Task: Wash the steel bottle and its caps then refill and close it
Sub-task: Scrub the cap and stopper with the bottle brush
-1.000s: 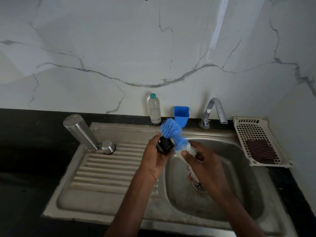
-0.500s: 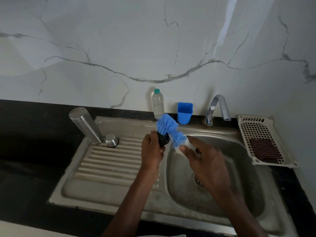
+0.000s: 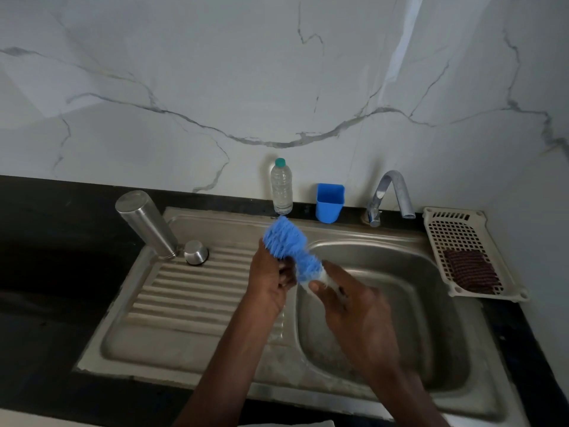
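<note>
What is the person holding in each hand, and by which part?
The right hand grips the blue-bristled brush by its white handle. The left hand curls round something small, mostly hidden; what it is cannot be told.

Both your forearms reach up from the bottom edge and converge toward the middle. Your left hand (image 3: 271, 282) is raised with its back turned to you, wrist roughly straight, fingers curled inward around a small dark cap that is almost wholly hidden inside the grip. Your right hand (image 3: 354, 303) sits just to the right of it and a little nearer to you, back upward, thumb stretched toward the left hand, fingers wrapped around the white handle of the blue brush (image 3: 291, 251). The brush head angles up and left from that grip, crossing over your left fingertips.
</note>
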A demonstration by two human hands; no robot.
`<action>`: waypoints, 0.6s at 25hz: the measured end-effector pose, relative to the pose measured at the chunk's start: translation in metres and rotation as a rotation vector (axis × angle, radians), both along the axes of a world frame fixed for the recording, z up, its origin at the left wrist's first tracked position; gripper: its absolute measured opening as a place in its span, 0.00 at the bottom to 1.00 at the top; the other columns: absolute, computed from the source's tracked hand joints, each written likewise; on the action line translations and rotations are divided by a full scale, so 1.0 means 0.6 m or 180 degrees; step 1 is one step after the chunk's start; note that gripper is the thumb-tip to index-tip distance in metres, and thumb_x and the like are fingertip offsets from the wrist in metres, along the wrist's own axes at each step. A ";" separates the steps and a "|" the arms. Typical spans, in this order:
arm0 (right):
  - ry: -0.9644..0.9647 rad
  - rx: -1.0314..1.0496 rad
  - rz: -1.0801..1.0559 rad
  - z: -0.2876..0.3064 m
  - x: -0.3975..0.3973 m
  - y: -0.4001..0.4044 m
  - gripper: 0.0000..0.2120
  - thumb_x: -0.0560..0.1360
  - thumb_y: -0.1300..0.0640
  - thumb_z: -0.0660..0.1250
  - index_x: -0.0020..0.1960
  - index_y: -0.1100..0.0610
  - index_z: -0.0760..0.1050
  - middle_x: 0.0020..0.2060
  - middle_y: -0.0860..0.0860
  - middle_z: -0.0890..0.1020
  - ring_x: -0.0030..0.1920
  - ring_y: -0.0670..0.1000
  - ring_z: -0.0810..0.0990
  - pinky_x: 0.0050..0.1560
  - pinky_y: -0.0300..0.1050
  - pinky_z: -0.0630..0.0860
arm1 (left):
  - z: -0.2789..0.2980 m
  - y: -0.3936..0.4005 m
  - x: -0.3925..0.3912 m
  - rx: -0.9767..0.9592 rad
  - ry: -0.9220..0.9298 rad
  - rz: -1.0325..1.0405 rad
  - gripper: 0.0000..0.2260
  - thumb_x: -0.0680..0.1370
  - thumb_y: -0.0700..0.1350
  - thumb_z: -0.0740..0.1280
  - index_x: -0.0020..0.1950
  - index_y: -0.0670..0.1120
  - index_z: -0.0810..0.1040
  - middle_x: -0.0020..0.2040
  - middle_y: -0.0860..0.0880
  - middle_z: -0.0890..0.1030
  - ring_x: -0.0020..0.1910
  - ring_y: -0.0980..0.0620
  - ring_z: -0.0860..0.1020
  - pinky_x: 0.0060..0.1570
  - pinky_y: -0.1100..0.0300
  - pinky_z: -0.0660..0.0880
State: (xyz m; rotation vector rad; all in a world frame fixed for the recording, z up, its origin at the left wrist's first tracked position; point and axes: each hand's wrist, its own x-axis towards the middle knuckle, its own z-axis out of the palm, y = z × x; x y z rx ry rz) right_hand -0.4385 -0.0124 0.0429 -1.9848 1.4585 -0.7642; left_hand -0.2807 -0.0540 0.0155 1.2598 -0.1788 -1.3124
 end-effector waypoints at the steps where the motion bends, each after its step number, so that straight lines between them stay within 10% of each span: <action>1: 0.0050 -0.0115 -0.0089 -0.006 0.004 -0.004 0.17 0.81 0.43 0.65 0.70 0.38 0.72 0.31 0.39 0.78 0.33 0.40 0.80 0.30 0.35 0.76 | 0.001 0.000 -0.006 0.0040 -0.0028 -0.0063 0.17 0.87 0.51 0.59 0.41 0.46 0.73 0.23 0.53 0.69 0.17 0.58 0.63 0.18 0.65 0.60; 15: -0.0826 0.0217 -0.0392 -0.026 0.004 -0.028 0.15 0.80 0.40 0.65 0.66 0.38 0.76 0.32 0.47 0.81 0.27 0.45 0.77 0.29 0.48 0.76 | -0.019 -0.010 0.013 -0.0812 0.0679 -0.0341 0.16 0.87 0.51 0.53 0.55 0.45 0.77 0.24 0.54 0.64 0.17 0.59 0.60 0.21 0.63 0.56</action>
